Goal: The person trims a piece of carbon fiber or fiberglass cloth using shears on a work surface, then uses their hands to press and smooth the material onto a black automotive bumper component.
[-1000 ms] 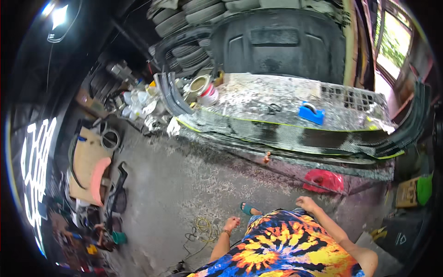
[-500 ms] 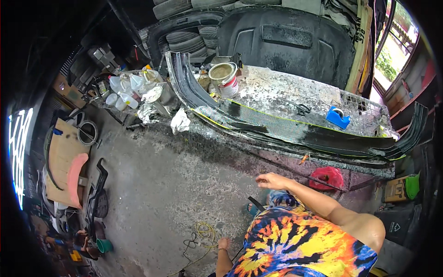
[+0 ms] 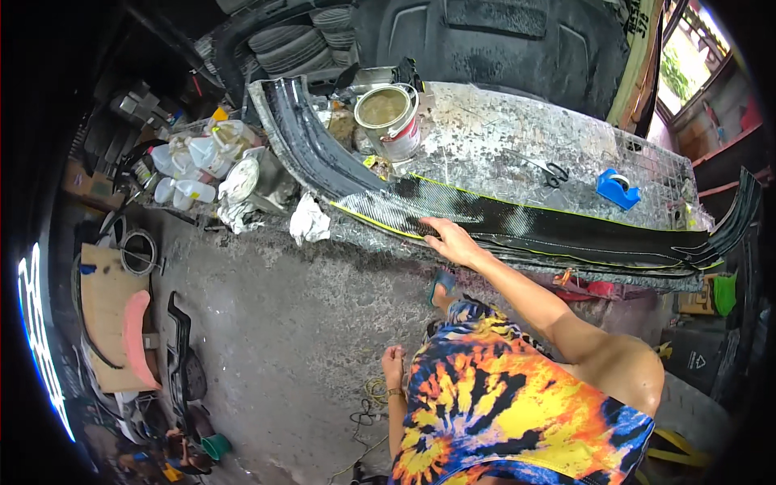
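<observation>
A long curved car bumper part (image 3: 323,162) lies along the front of the worktable. Black woven carbon-fibre cloth (image 3: 558,222), edged in yellow-green, covers its middle and right stretch. My right hand (image 3: 449,241) reaches over the near edge of the cloth, fingers apart and resting on or just above it; exact contact is hard to tell. Nothing is in that hand. Down by my left side, away from the table, hangs my left hand (image 3: 393,362) with its fingers curled in and nothing visible in them.
On the table are an open paint can (image 3: 388,117), scissors (image 3: 550,170) and a blue tape dispenser (image 3: 618,190). A crumpled white cloth (image 3: 309,220) and several plastic jugs (image 3: 194,158) stand left. A yellow hose (image 3: 376,390) lies on the floor near my left hand.
My right hand has moved forward from beside my body to the cloth's near edge. My body has come closer to the table, and my left hand has risen slightly in view.
</observation>
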Tool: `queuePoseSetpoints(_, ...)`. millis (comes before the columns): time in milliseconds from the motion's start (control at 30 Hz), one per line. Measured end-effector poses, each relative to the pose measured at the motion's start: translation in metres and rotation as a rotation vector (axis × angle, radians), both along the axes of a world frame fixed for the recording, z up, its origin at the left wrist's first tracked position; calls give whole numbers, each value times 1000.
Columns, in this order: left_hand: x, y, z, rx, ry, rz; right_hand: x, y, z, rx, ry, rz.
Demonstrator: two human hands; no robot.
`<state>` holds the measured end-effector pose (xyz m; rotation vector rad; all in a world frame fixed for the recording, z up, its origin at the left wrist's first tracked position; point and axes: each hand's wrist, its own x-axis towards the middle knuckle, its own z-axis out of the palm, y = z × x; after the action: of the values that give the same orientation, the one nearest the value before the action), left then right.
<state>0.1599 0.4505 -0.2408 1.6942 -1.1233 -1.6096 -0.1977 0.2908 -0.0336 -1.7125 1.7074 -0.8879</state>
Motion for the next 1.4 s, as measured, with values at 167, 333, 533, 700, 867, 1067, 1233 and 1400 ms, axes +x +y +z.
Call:
queuePoseSetpoints(167,-45,-88,114,-303,-226,-257,0,-22,-17,-57,45,18)
queuePoseSetpoints(333,-92,-174,213,-581,-387,-531,14,-45,-15,-75,58,7)
queuePoseSetpoints(533,-127,-263,250,-801,-360,-768,17,-64,-15,61,109,-28)
queuePoseSetpoints(700,-138,-335,252,-919,-358,-949,23,-69,-2,90,244,-36)
queuePoseSetpoints(867,-151,-370,251,-1106,-402,-1175,24,-69,1,89,292,-68)
queuePoseSetpoints(1067,-190,-394,233,-1157,-256,-1416,16,-66,0,124,176,-65)
queuePoseSetpoints(1233,-215,-390,212,-1159,-183,-1503,10,-57,-11,74,196,-102)
queuePoseSetpoints(1400,-218,-395,212,-1098,-193,-1516,13,-61,-7,103,135,-151)
